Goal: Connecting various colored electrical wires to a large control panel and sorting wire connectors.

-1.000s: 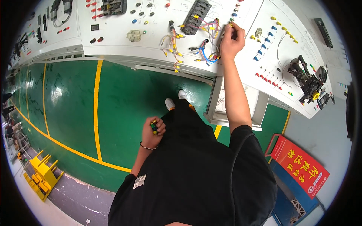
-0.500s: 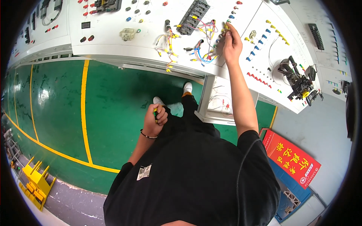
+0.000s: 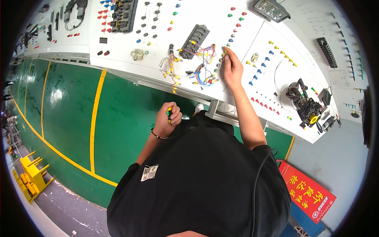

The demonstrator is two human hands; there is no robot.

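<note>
My right hand (image 3: pixel 233 70) reaches up to the white panel (image 3: pixel 154 75). Its thumb and forefinger pinch a small yellow terminal post (image 3: pixel 225 51) in a row of coloured posts. Low in front of my body, my left hand (image 3: pixel 168 116) is closed around a yellow-and-green handle-like thing (image 3: pixel 169 112), mostly hidden by the fingers. A black terminal block (image 3: pixel 195 41) stands left of my right hand. Loose wires with yellow ends (image 3: pixel 170 71) and a tangle of blue, red and black wires (image 3: pixel 203 75) lie beside it.
A partly open drawer (image 3: pixel 224 114) sticks out below the panel. To the right stand blue posts (image 3: pixel 261 71), red posts (image 3: pixel 264 104) and a black mechanism (image 3: pixel 304 102). A lamp (image 3: pixel 272 10) sits at the top. The green floor (image 3: pixel 122 102) has yellow lines.
The view has shifted, so the panel sits lower and shows more of its far part. My right hand stays at the same post row. Less of the drawer shows; my left hand keeps its grip.
</note>
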